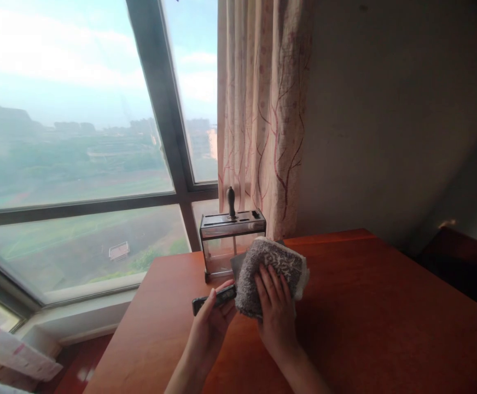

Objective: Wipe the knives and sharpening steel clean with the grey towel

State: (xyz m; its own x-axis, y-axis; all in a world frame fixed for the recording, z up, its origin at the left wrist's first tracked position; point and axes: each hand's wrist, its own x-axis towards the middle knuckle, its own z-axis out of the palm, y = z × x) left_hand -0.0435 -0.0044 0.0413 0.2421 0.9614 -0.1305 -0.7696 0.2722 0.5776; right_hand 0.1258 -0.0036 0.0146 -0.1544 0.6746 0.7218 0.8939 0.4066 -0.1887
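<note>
My left hand (214, 317) is closed round the black handle (217, 298) of a wide-bladed kitchen knife (237, 264), held above the table with its blade pointing to the right. Most of the blade is hidden behind a folded grey towel (279, 257) with a pale edge and a raised pattern. Fingers laid across its front, my right hand (277, 306) grips the towel against the blade; the thumb is out of sight. Just behind the knife stands a clear-sided knife block (217, 254) with a metal slotted top, and one dark ridged handle (231, 202) sticks up from it.
The reddish-brown wooden table (370, 317) spreads under both hands. A large window with a grey frame (156, 93) rises at the left and back. Behind the knife block hangs a beige curtain (263, 109) with a branch pattern, beside a dark wall (378, 120).
</note>
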